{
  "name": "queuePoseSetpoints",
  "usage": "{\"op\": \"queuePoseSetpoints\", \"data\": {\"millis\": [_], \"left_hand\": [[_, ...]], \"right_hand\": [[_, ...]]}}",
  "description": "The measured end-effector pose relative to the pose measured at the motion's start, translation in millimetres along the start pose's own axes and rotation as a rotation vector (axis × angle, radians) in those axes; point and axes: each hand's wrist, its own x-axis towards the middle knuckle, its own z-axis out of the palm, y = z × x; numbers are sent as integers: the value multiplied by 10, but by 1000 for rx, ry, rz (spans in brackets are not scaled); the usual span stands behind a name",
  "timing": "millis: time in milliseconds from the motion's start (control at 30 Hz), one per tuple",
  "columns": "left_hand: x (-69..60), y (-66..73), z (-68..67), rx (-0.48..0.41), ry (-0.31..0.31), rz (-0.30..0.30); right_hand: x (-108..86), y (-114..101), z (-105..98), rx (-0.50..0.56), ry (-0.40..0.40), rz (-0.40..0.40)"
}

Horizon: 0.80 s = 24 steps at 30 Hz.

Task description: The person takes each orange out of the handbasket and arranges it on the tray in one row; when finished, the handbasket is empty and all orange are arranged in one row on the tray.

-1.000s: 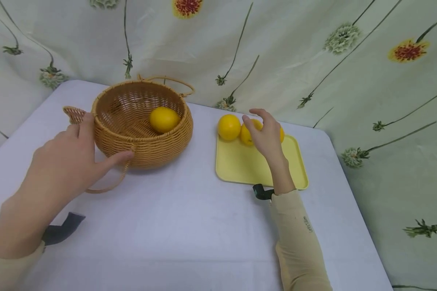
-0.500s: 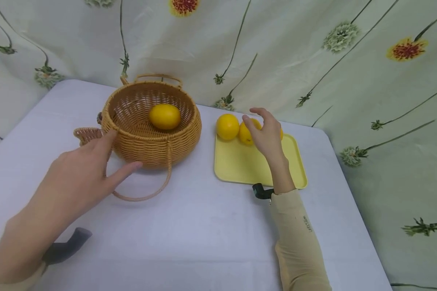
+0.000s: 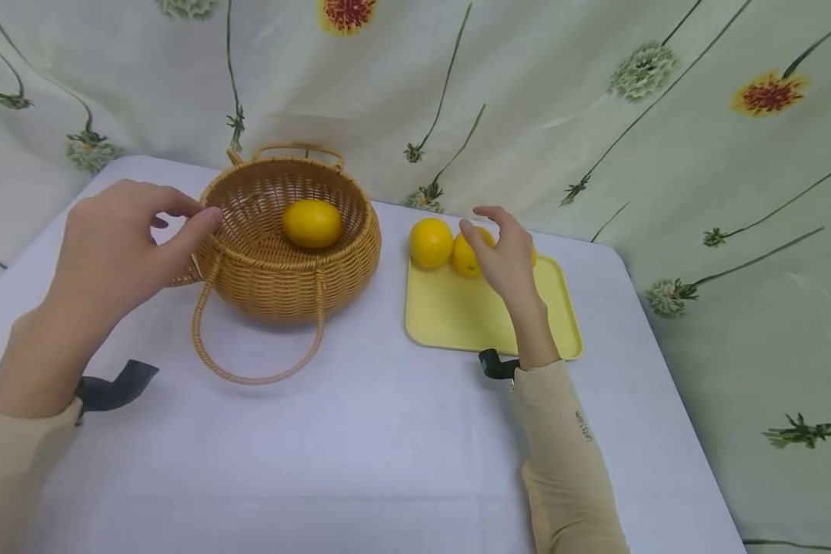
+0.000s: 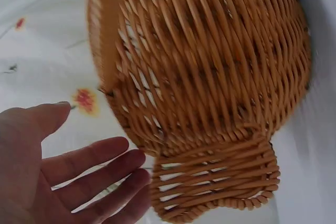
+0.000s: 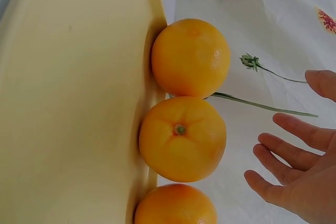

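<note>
One basket point(image 3: 287, 288): one orange point(image 3: 312, 224) inside. One tray point(image 3: 450, 315): three oranges point(image 5: 182, 139). Left hand point(image 3: 114, 250), right hand point(image 3: 509, 265): fingers loosely spread.

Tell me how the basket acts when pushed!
The basket would probably keep its shape, since its woven wall curves evenly. It may feel light, as gaps show through the weave. The round orange inside looks loose, so it might roll.
</note>
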Motion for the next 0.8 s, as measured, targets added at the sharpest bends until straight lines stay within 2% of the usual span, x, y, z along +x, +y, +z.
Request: {"op": "queuePoseSetpoints", "data": {"millis": [67, 200, 267, 367, 467, 567, 633, 800], "left_hand": [[111, -71, 70, -7, -36, -19], [309, -168, 231, -40, -169, -95], [386, -190, 317, -71, -215, -132], [477, -192, 400, -108, -251, -182], [543, -181, 412, -116, -288, -207], [598, -186, 417, -146, -333, -200], [621, -198, 430, -188, -359, -175], [631, -222, 452, -274, -379, -112]], "right_hand": [[-4, 11, -11, 5, 1, 1], [-12, 35, -22, 8, 4, 6], [-16, 48, -18, 3, 7, 12], [-10, 63, 1, 4, 10, 14], [13, 61, 24, 10, 11, 5], [33, 42, 36, 23, 1, 2], [34, 34, 32, 27, -6, 8], [21, 49, 3, 20, -3, 9]]}}
